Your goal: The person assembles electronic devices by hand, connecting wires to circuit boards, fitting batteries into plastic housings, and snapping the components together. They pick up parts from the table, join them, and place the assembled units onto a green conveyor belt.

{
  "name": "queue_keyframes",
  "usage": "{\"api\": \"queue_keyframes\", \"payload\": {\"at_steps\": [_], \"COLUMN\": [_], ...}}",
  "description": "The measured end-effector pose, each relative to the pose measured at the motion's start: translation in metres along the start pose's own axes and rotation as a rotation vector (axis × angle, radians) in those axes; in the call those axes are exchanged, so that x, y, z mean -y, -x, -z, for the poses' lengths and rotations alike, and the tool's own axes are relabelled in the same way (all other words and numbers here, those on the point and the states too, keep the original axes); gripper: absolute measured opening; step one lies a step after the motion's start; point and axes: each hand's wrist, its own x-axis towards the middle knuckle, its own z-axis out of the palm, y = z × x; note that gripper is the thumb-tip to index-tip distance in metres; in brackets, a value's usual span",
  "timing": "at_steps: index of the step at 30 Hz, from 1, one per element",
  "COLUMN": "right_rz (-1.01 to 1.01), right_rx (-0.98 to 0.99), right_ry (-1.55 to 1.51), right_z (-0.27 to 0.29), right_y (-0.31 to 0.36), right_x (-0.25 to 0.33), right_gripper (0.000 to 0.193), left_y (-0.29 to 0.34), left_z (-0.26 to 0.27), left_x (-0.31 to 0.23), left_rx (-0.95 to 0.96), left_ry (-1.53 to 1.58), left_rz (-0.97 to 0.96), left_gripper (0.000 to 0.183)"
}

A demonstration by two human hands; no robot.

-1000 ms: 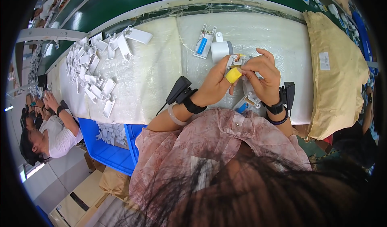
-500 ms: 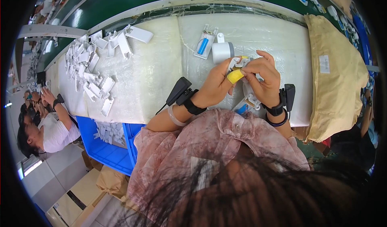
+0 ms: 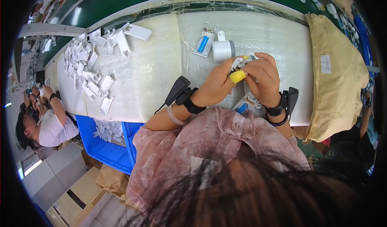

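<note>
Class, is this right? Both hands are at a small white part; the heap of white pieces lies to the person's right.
Wrong side: the head view shows the white heap to the person's left. The left hand and right hand are indeed at a small white part.

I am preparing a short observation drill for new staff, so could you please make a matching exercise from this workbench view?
Column one:
1. Left hand
2. Blue bin
3. Brown covering
4. Grey-rimmed white part

Column two:
A. At the right end of the table
B. Beside a white holder bearing a blue cylinder
C. Yellow wrapping on a digit, white piece in its grasp
D. Contains many small pale pieces

Right pairs: 1-C, 2-D, 3-A, 4-B.
</note>
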Motion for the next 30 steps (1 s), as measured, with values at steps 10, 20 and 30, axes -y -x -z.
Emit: {"api": "queue_keyframes", "payload": {"at_steps": [10, 20, 30], "right_rz": [0.009, 0.024, 0.024], "right_rx": [-0.007, 0.026, 0.010], "right_ry": [-0.126, -0.149, -0.117], "right_z": [-0.0003, 0.0003, -0.0013], "right_y": [-0.0016, -0.0006, -0.0037], "right_x": [-0.0020, -0.0041, 0.0002], "right_gripper": [0.023, 0.024, 0.022], "left_y": [0.0006, 0.0015, 0.0006], "left_z": [0.0025, 0.0000, -0.0013], "left_x": [-0.0026, -0.0007, 0.0017], "left_rx": [0.062, 0.031, -0.050], "left_ry": [0.005, 0.002, -0.089], "left_rz": [-0.024, -0.060, -0.176], "left_gripper": [0.044, 0.040, 0.034]}}
